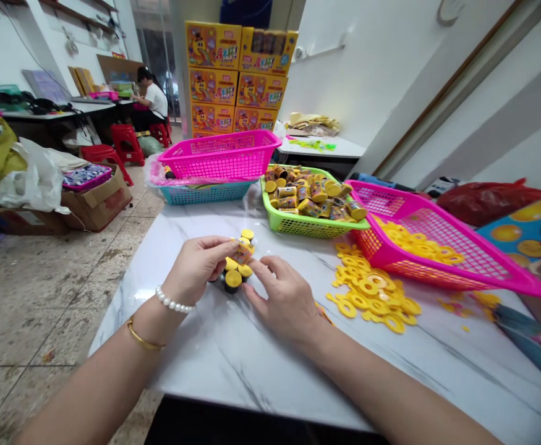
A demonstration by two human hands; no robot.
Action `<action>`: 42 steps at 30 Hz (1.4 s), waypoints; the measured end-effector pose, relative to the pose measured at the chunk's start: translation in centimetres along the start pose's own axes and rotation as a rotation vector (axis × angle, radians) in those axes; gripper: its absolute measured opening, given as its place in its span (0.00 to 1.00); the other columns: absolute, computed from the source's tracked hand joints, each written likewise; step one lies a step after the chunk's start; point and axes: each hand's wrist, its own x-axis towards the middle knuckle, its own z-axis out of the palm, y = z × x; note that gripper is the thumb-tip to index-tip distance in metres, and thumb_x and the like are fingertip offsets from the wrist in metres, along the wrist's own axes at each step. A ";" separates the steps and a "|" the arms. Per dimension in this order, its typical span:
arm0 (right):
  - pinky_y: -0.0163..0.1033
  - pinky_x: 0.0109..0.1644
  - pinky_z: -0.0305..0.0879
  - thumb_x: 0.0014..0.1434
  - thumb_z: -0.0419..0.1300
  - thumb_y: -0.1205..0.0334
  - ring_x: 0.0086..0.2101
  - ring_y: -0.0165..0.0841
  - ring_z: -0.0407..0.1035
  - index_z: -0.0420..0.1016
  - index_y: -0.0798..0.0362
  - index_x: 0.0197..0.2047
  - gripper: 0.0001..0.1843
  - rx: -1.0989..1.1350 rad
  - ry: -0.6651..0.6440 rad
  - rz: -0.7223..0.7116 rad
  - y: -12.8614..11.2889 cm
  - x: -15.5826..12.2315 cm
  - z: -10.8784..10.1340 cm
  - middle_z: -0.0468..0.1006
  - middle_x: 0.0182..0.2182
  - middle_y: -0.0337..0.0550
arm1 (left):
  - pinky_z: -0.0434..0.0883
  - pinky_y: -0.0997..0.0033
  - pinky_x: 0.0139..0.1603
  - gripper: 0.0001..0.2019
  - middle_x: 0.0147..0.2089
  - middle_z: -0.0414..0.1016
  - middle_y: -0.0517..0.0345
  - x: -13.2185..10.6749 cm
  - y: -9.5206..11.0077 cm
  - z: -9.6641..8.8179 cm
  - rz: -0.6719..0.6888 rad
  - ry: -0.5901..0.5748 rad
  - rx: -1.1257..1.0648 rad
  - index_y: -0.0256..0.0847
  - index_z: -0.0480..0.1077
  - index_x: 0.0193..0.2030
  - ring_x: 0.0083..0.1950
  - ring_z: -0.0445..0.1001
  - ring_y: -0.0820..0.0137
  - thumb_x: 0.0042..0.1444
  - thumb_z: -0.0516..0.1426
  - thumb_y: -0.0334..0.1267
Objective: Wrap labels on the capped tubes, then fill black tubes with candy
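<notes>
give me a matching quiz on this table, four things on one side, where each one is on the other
Things:
1. small cups
2. yellow rings
3. green basket
4. pink basket

Places:
A. stacked on a blue basket
B. between the left hand and right hand
C. loose on the table, right of the hands
D. behind the hands, full of small tubs

Pairs: 1-B, 2-C, 3-D, 4-A
</notes>
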 end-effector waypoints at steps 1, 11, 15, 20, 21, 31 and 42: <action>0.42 0.40 0.67 0.59 0.62 0.64 0.37 0.40 0.72 0.74 0.53 0.48 0.13 -0.025 -0.016 -0.018 0.1 0.0 0.1 0.77 0.38 0.47 | 0.47 0.80 0.18 0.17 0.23 0.73 0.58 0.2 -0.1 -0.1 -0.003 0.016 -0.020 0.30 0.79 0.32 0.18 0.55 0.84 0.40 0.70 0.43; 0.37 0.34 0.67 0.59 0.61 0.68 0.32 0.35 0.74 0.69 0.52 0.34 0.04 0.087 -0.099 0.059 0.9 -0.1 1.0 0.78 0.33 0.44 | 0.49 0.83 0.16 0.14 0.27 0.75 0.55 0.4 -0.6 0.2 -0.107 -0.103 -0.130 0.29 0.77 0.33 0.17 0.59 0.85 0.43 0.71 0.38; 0.37 0.33 0.71 0.55 0.64 0.64 0.28 0.32 0.74 0.70 0.52 0.41 0.11 0.475 -0.045 0.365 2.3 0.3 -0.1 0.79 0.33 0.42 | 0.50 0.85 0.14 0.09 0.29 0.76 0.54 0.6 -0.3 0.0 -0.159 -0.115 -0.209 0.28 0.78 0.34 0.16 0.58 0.87 0.48 0.68 0.32; 0.42 0.39 0.77 0.52 0.70 0.53 0.31 0.33 0.78 0.74 0.51 0.46 0.20 1.125 0.096 0.647 3.6 1.4 -2.1 0.82 0.36 0.42 | 0.49 0.90 0.12 0.02 0.28 0.73 0.56 0.8 -0.1 0.0 -0.269 -0.125 -0.348 0.28 0.76 0.33 0.15 0.56 0.89 0.55 0.62 0.27; 0.42 0.39 0.78 0.52 0.71 0.53 0.31 0.33 0.78 0.75 0.51 0.46 0.20 1.183 0.110 0.658 3.5 1.5 -2.3 0.82 0.37 0.42 | 0.48 0.90 0.11 0.02 0.27 0.72 0.57 0.8 -0.1 0.1 -0.286 -0.131 -0.360 0.28 0.75 0.33 0.15 0.56 0.89 0.56 0.61 0.26; 0.37 0.36 0.77 0.52 0.71 0.60 0.30 0.30 0.76 0.78 0.51 0.43 0.14 1.062 0.150 0.570 1.9 1.3 -2.7 0.82 0.32 0.40 | 0.48 0.90 0.11 0.05 0.27 0.73 0.58 0.8 -0.5 0.5 -0.302 -0.131 -0.394 0.29 0.72 0.31 0.15 0.56 0.88 0.58 0.60 0.25; 0.39 0.38 0.73 0.56 0.66 0.67 0.31 0.30 0.72 0.77 0.49 0.44 0.11 0.576 0.184 0.262 1.8 0.8 -3.3 0.78 0.35 0.40 | 0.46 0.87 0.13 0.05 0.25 0.72 0.57 0.5 -1.0 0.8 -0.246 -0.100 -0.295 0.29 0.74 0.29 0.17 0.58 0.86 0.55 0.63 0.29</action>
